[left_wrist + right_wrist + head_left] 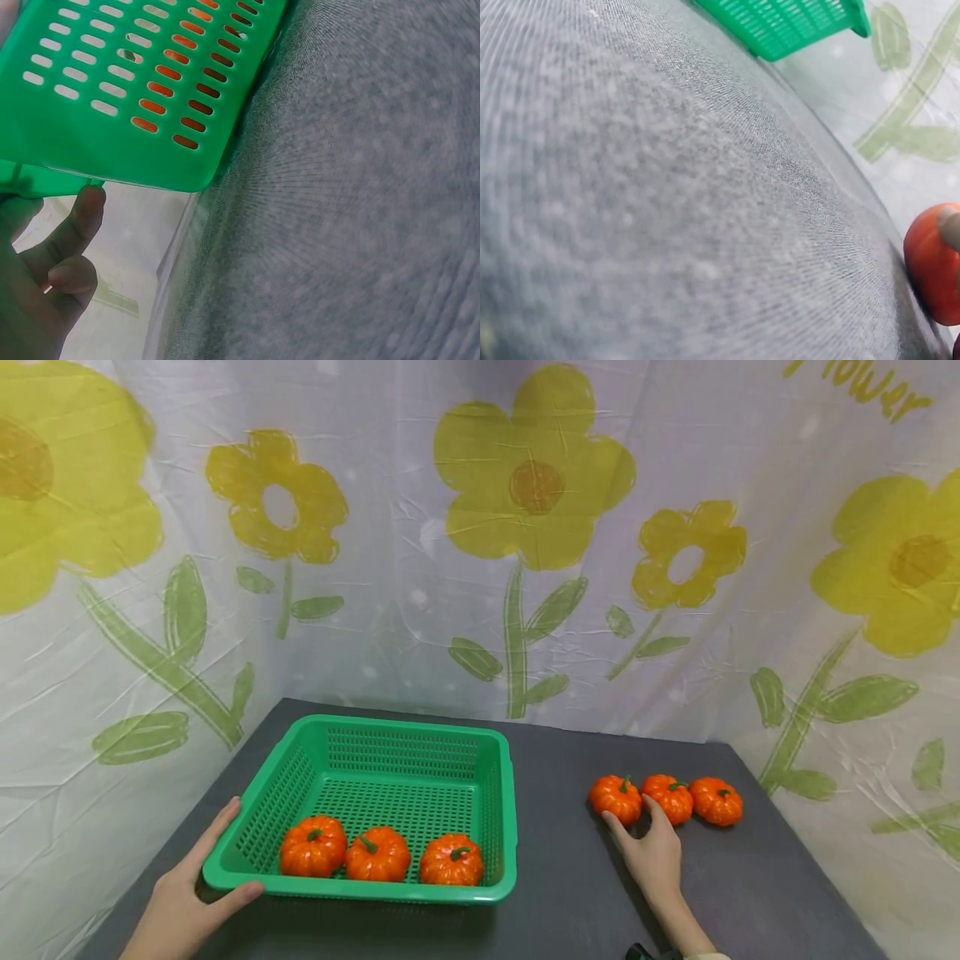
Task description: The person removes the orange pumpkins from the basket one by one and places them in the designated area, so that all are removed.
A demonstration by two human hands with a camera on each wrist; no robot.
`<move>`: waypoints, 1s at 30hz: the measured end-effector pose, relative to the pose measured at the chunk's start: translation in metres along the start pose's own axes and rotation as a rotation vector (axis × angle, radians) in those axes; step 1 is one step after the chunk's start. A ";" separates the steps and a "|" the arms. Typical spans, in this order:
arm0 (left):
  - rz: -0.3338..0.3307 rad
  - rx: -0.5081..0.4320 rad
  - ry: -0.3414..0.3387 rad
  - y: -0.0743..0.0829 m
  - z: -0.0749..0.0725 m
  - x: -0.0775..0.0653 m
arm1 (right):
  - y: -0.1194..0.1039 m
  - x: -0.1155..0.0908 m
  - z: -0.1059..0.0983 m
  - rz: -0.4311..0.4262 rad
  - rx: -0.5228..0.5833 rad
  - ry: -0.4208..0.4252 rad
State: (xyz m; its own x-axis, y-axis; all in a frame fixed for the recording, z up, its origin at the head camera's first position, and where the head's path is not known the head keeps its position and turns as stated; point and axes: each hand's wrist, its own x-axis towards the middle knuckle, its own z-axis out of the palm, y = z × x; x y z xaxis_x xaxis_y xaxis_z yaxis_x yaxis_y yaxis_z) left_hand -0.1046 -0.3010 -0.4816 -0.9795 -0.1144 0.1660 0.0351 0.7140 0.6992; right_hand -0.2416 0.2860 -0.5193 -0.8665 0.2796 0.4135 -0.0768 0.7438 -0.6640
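A green plastic basket point(420, 893) with slotted walls stands on the dark table, with three small orange pumpkins point(313, 846) along its near side. My left hand point(180, 893) holds the basket's near left corner, thumb over the front rim and fingers along the left side. In the left wrist view, fingertips point(90, 202) touch the underside of the rim. To the right, three more pumpkins point(717, 802) sit in a row on the table. My right hand point(652, 856) pinches the leftmost pumpkin point(615, 799) between thumb and finger; in the right wrist view a fingertip lies on this pumpkin point(930, 262).
The dark grey tabletop point(555, 860) stretches between the basket and the row of pumpkins. White curtains point(390, 610) printed with yellow flowers hang behind the table and at both sides.
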 end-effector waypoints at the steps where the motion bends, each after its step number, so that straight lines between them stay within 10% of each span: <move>1: -0.002 0.000 -0.002 0.000 0.000 0.000 | -0.001 0.000 0.000 0.001 -0.002 -0.001; 30: -0.046 0.019 -0.063 0.001 -0.003 0.003 | -0.007 -0.003 -0.004 -0.118 0.028 0.184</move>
State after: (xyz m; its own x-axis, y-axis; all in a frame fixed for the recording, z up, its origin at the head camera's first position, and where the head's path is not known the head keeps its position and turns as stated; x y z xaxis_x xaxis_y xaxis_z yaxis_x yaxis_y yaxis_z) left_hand -0.1068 -0.3028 -0.4783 -0.9906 -0.1038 0.0896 -0.0132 0.7224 0.6914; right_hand -0.2360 0.2822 -0.5133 -0.7464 0.2997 0.5942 -0.1884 0.7612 -0.6206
